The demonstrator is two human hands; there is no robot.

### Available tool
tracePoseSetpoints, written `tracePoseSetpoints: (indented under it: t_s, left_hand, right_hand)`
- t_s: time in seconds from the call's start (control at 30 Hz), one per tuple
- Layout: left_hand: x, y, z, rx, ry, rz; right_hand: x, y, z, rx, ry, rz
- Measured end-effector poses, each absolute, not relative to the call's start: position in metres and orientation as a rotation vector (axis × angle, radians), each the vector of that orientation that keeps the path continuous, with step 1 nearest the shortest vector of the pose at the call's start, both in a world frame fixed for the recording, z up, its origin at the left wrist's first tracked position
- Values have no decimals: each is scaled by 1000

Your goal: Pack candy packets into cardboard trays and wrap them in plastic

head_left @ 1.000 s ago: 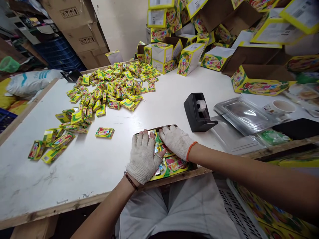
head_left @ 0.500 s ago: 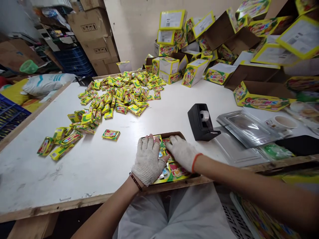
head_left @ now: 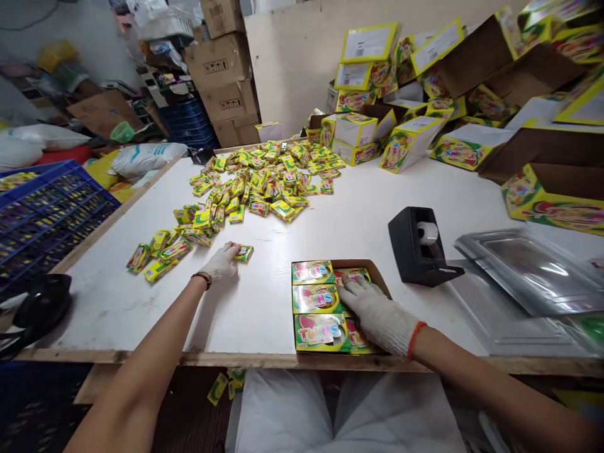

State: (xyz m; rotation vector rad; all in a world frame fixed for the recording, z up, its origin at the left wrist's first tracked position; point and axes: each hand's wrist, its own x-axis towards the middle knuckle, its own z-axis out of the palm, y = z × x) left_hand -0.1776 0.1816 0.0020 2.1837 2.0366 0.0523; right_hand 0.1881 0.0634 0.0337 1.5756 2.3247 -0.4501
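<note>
A shallow carton at the table's near edge holds small yellow-green "Twins" candy boxes in rows. My right hand, in a white knit glove with an orange cuff, lies over the carton's right side. Its fingers are stretched out on the boxes there, hiding part of them. Further left, my gloved left hand reaches across the table, fingertips closed on the left end of a single candy box. Past that hand spreads a loose pile of the same boxes.
A black tape dispenser stands right of the carton, beside clear plastic trays. Display cartons are heaped at the back right. Blue crates and a black object are at left.
My left hand has left the carton and moved left to the single candy box, uncovering the carton's left column. My right hand stays on the carton. The view has turned left.
</note>
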Motion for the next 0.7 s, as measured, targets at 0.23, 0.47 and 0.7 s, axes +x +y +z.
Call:
tracePoseSetpoints:
  t_s: [0.23, 0.47, 0.7]
  left_hand:
    - [-175, 166, -2, 2169, 2080, 34]
    - [-101, 136, 54, 2571, 1823, 457]
    - [-12, 67, 92, 3027, 1010, 615]
  right_hand:
    - [196, 76, 68, 1768, 2488, -647]
    - [179, 87, 138, 1745, 2773, -263]
    - [183, 90, 162, 1371, 2504, -321]
